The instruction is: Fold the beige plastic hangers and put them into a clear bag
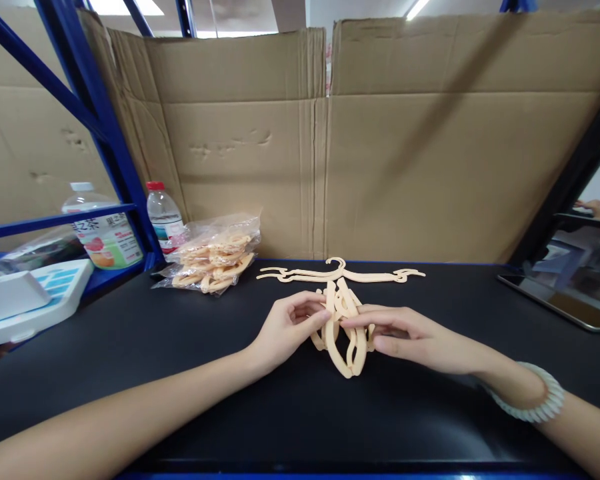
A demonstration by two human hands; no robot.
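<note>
My left hand (285,330) and my right hand (405,337) meet at the middle of a black tabletop (180,373). Both pinch a small bundle of folded beige plastic hangers (345,333), which stands on its end between my fingertips. Just behind the bundle an unfolded beige hanger (340,273) lies flat with its arms spread left and right. My right wrist wears a pale beaded bracelet (535,400).
A clear bag of more beige hangers (213,257) lies at the back left. Two plastic bottles (164,217) and a white device (30,300) sit by a blue rack post (105,133). Cardboard sheets (380,147) wall the back. A tablet (565,293) lies at right.
</note>
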